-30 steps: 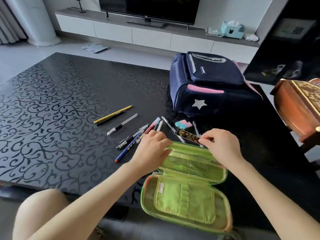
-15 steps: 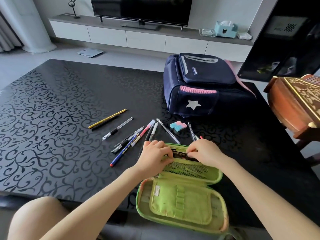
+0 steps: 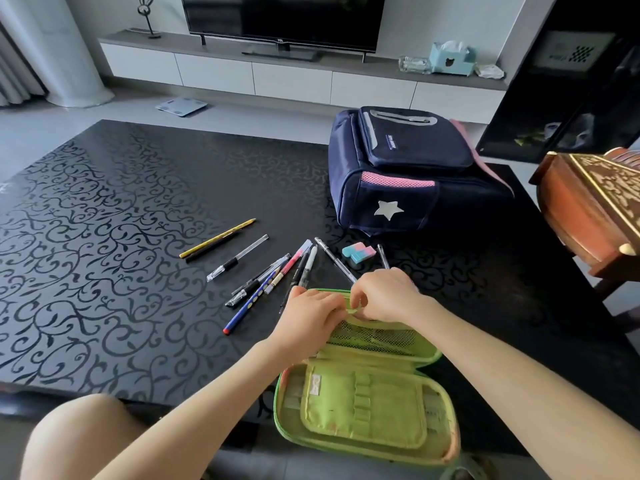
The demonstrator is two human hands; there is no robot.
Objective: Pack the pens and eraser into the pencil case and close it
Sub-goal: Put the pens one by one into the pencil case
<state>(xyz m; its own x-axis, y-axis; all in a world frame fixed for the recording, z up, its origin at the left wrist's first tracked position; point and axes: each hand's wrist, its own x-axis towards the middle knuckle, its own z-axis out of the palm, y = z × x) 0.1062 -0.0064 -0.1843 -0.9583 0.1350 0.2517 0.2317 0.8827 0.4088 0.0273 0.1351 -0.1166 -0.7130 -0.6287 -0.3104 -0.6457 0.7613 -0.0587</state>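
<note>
A green pencil case lies open at the table's near edge, its mesh-pocket half farther from me. My left hand grips the left part of the pocket's top rim with curled fingers. My right hand pinches the same green rim at its middle. Beyond the case a pink and teal eraser lies loose. Several pens fan out to the left, with a clear pen and a yellow pencil farther left. A silver pen runs under my right hand.
A navy backpack with a white star lies behind the eraser. A carved wooden box stands at the right edge. The black patterned table stretches left. My bare knee shows below the table edge.
The black and gold item my right hand held above the case has gone down into the mesh pocket, out of sight. Both hands have come together at the pocket rim.
</note>
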